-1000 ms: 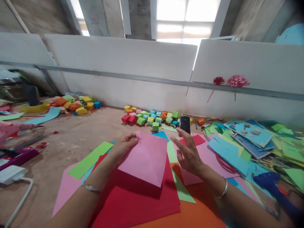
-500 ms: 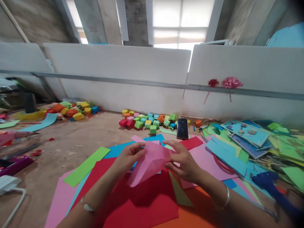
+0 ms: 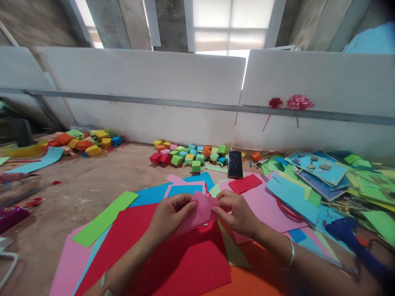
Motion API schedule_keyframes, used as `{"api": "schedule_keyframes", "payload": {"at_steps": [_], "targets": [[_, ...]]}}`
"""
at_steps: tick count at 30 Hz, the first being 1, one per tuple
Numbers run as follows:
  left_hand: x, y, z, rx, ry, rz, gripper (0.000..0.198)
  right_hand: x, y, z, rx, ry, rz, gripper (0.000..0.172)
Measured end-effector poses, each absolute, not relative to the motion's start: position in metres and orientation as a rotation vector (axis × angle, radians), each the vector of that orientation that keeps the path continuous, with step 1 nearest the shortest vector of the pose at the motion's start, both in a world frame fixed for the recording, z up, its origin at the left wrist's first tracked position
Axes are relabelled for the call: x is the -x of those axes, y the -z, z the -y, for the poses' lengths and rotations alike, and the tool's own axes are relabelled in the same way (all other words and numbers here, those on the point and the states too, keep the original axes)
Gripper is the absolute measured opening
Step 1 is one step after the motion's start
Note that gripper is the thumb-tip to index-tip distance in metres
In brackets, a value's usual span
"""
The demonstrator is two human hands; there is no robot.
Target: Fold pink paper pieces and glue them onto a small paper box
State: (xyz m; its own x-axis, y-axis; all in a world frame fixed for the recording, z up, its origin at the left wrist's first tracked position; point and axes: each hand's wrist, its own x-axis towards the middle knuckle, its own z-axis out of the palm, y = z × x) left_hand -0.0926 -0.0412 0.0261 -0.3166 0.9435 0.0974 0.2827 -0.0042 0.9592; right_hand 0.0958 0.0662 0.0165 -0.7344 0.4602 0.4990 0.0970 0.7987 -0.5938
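Between my two hands, a piece of pink paper (image 3: 202, 210) is held up above the table. My left hand (image 3: 174, 213) pinches its left side, thumb on top. My right hand (image 3: 236, 209) grips its right edge between thumb and fingers. Part of the pink sheet is hidden behind my left hand. Underneath lie large red paper sheets (image 3: 188, 263), with an orange sheet (image 3: 256, 263) to the right. Just behind my hands rests a blue piece with a pink border (image 3: 185, 190). A green paper strip (image 3: 106, 218) lies left of my left hand.
Small coloured paper cubes (image 3: 191, 156) are heaped at the back, beside a phone (image 3: 235, 164). Another cube heap (image 3: 86, 142) sits back left. On the right are picture cards (image 3: 317, 166), light blue paper (image 3: 291, 197) and a blue glue gun (image 3: 348, 230). A white partition (image 3: 148, 78) stands behind.
Both hands have brought the pink paper lower and drawn closer together, and it now looks folded smaller. My left thumb has moved further over it. The view has shifted slightly.
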Motion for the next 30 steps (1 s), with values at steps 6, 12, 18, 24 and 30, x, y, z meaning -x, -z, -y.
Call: {"api": "schedule_keyframes", "payload": {"at_steps": [6,12,18,24,30], "targets": [[0.094,-0.024,0.043,-1.226,-1.431,-1.711,0.028,-0.098,-0.026,-0.071,0.502,-0.808,2.286,0.018],[0.094,-0.027,0.044,-1.094,-1.517,-1.793,0.028,-0.101,-0.034,-0.075,0.540,-0.854,2.244,0.013],[0.096,-0.024,0.043,-1.037,-1.569,-1.874,0.030,-0.101,-0.032,-0.076,0.571,-0.951,2.154,0.011],[0.093,-0.027,0.045,-1.062,-1.506,-1.828,0.032,-0.104,-0.035,-0.072,0.567,-0.938,2.254,0.026],[0.073,-0.028,0.046,-1.163,-1.357,-1.718,0.030,-0.100,-0.039,-0.056,0.406,-0.702,2.387,0.017]]}}
